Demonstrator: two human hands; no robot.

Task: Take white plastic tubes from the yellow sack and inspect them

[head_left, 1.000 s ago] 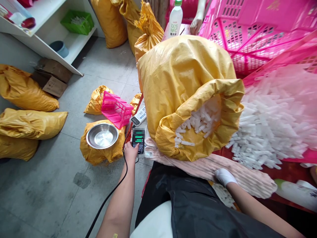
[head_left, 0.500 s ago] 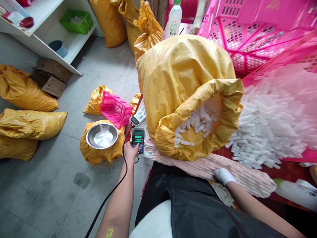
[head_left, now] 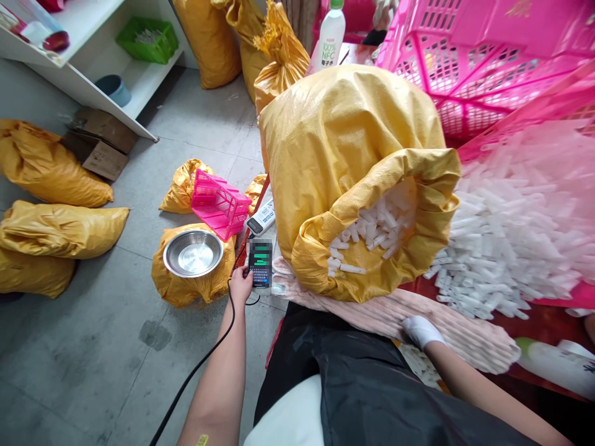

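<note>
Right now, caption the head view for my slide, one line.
Left hand holds a keypad device beside an open yellow sack of white tubes; gloved right hand rests on pink ribbed cloth.

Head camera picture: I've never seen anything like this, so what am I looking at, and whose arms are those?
There is no machine here. These are a person's own two arms, seen from a camera worn on their head, looking forward and down. The left hand holds a small black keypad device with a green-lit screen, and a thin black cord runs past the arm. The right hand, covered in white, rests on a pink ribbed fabric. Beyond it, a large yellow woven sack lies open, showing small white tubes. More lie heaped beside a bright pink plastic crate. On the grey floor, a round steel bowl sits on another yellow sack.
</note>
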